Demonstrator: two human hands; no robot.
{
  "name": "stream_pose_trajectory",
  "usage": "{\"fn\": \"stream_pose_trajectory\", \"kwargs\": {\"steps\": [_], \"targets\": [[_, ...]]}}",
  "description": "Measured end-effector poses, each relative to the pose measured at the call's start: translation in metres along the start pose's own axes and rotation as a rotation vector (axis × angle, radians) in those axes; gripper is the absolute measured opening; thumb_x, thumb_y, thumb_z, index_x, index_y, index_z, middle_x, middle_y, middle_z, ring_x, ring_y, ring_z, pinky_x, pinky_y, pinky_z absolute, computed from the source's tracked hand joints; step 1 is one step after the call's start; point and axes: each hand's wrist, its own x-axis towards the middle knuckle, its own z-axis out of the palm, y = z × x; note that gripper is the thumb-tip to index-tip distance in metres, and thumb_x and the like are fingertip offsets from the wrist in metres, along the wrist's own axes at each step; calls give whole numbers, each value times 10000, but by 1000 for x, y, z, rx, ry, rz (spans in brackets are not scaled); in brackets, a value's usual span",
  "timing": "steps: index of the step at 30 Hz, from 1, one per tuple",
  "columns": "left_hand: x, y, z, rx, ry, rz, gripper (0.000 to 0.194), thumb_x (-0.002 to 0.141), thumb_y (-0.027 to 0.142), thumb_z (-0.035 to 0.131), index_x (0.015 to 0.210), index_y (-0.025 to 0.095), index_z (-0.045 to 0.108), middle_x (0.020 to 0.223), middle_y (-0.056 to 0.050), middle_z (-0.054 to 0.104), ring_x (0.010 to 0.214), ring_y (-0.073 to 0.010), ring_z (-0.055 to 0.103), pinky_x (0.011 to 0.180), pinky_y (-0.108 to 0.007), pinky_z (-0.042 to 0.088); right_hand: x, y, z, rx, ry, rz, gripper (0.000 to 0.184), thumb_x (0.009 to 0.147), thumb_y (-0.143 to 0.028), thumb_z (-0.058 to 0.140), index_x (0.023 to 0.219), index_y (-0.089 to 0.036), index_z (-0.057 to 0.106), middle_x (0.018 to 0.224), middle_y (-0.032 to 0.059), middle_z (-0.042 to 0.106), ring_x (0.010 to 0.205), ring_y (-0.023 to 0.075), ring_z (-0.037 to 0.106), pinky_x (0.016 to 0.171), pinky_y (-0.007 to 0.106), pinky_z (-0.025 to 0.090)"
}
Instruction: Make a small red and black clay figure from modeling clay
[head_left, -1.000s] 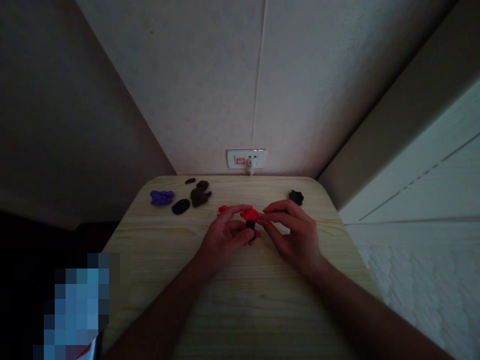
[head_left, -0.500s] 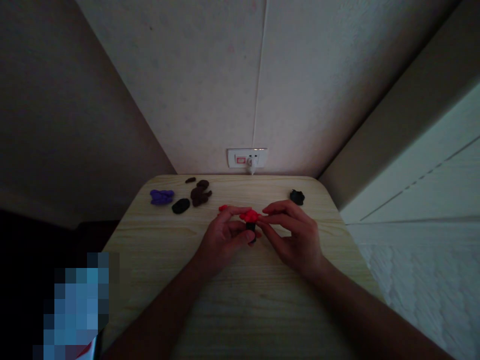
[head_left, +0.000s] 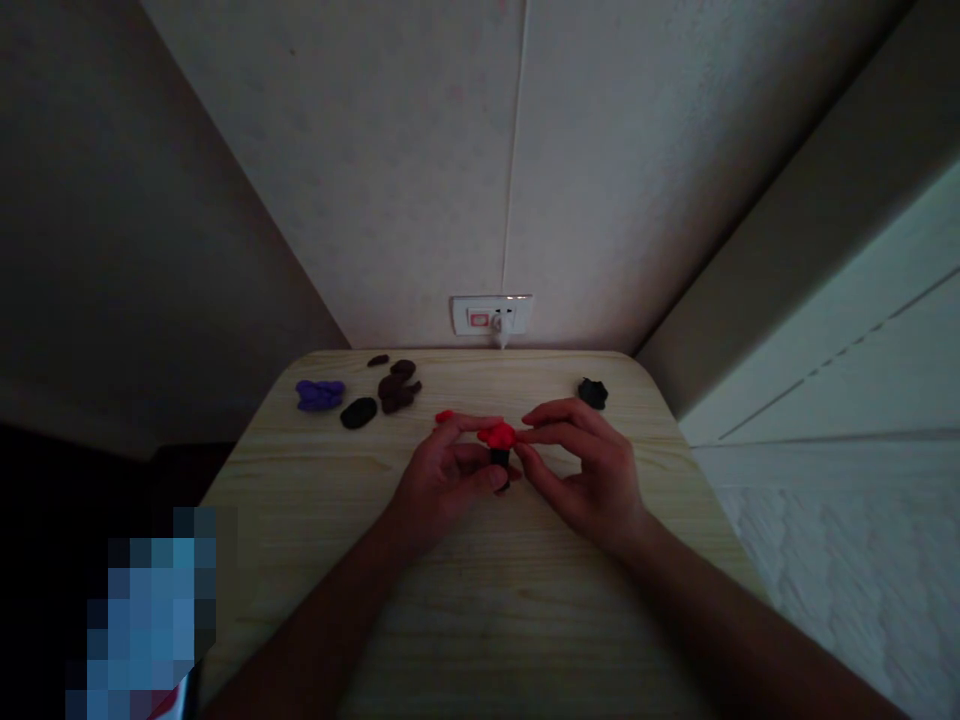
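My left hand (head_left: pixel 439 490) holds a small modelling clay figure upright above the middle of the table, its thumb and fingers wrapped round the black lower part (head_left: pixel 500 457). Knobbly red clay (head_left: pixel 498 435) sits on top of the black piece. From the right, the fingertips of my right hand (head_left: pixel 596 475) pinch at the edge of the red clay. Just behind my left fingers lies a small red clay bit (head_left: pixel 445 415), partly hidden. The grip hides some of the figure's lower end.
Purple clay (head_left: pixel 320 395), a flat black clay piece (head_left: pixel 359 412) and brown clay lumps (head_left: pixel 399 390) lie at the back left of the wooden table (head_left: pixel 480 620). More black clay (head_left: pixel 593 392) is at the back right. A wall socket (head_left: pixel 491 316) with a plug is behind.
The red top looks slightly rounder and more compact beside my right fingertips. Both hands stay in nearly the same place; the whole view has shifted slightly.
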Motion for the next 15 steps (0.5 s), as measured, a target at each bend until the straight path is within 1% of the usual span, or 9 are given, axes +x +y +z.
{"fn": "stream_pose_trajectory", "kwargs": {"steps": [5,9,15], "targets": [[-1,2,-1,-17,-20,3,441,752,182,870,1137,203,655,939,-45,814,826,-217,794,703,-267,590,0,3,-1,11,-2,8,154,859,-151,766,1002,-209,760,1002,85,716,922,208,690,794,358,600],[-2,3,-1,-2,-23,1,442,767,194,861,1154,210,649,943,-44,815,849,-222,797,715,-269,594,-1,4,-1,6,20,-33,131,858,-139,774,968,-209,776,996,86,711,902,197,687,765,343,595],[-2,3,1,18,-27,-10,455,761,201,866,1161,207,650,936,-49,816,861,-225,791,723,-280,596,0,2,-1,-2,35,-75,137,837,-110,769,939,-202,759,938,79,731,853,203,695,725,347,595]]}}
